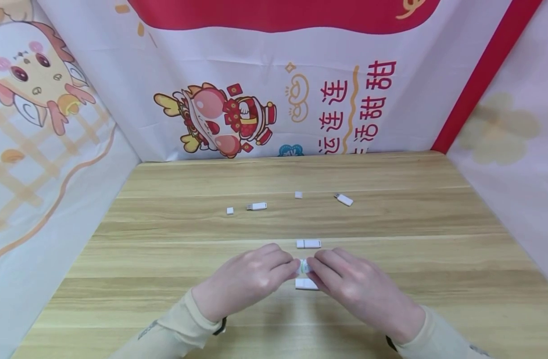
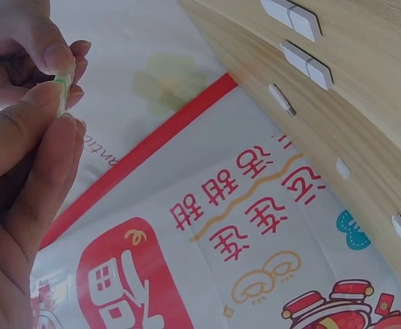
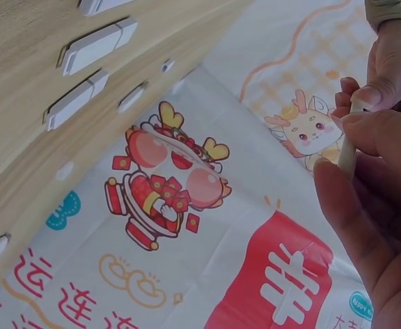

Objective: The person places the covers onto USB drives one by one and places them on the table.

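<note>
Fingertips of my left hand [image 1: 253, 274] and right hand [image 1: 356, 284] meet over the table, pinching a white USB stick [image 1: 304, 266] from both ends. Most of the stick is hidden by the fingers; a pale green tint shows on its middle in the left wrist view, where the stick [image 2: 64, 86] stands nearly upright in the picture. Just beyond the hands lies a capped white USB stick [image 1: 308, 244]. Another white stick [image 1: 305, 284] lies below the fingers, its right end covered by the right hand.
Farther back on the wooden table [image 1: 166, 259] lie two uncapped USB sticks, one left [image 1: 258, 206] and one right [image 1: 344, 199]. Two small white caps, one left [image 1: 230, 211] and one near the middle [image 1: 298, 195], lie beside them. A printed cloth [image 1: 256, 60] hangs behind the table.
</note>
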`<state>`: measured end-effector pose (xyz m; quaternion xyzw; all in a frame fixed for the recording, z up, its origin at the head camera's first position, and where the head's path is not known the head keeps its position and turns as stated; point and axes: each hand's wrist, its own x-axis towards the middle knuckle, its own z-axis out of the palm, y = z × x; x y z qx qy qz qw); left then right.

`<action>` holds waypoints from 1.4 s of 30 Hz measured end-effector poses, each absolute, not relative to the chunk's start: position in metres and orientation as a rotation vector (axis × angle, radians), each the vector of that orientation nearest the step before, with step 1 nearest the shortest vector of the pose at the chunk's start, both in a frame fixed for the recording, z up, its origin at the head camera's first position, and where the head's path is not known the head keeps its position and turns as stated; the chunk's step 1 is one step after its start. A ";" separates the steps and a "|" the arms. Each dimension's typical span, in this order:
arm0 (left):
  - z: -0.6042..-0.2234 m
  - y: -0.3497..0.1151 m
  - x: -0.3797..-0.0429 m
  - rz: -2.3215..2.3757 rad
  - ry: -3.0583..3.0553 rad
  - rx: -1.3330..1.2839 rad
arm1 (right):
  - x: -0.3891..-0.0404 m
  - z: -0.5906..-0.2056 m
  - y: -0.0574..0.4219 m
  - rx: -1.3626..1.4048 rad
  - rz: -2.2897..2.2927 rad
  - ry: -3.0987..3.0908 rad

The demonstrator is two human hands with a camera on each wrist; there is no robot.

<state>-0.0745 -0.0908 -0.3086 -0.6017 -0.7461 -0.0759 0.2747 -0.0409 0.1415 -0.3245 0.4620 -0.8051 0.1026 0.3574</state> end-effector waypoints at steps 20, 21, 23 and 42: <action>-0.313 -0.082 -0.097 -0.409 -2.096 -1.670 | -0.051 -0.324 0.145 1.172 0.292 -2.161; -0.315 -0.082 -0.100 -0.415 -2.095 -1.665 | -0.053 -0.325 0.146 1.171 0.313 -2.183; -0.318 -0.080 -0.105 -0.448 -2.095 -1.659 | -0.058 -0.326 0.147 1.174 0.357 -2.217; -0.343 -0.055 -0.178 -0.655 -2.582 -1.560 | -0.134 -0.346 0.158 1.005 0.533 -2.662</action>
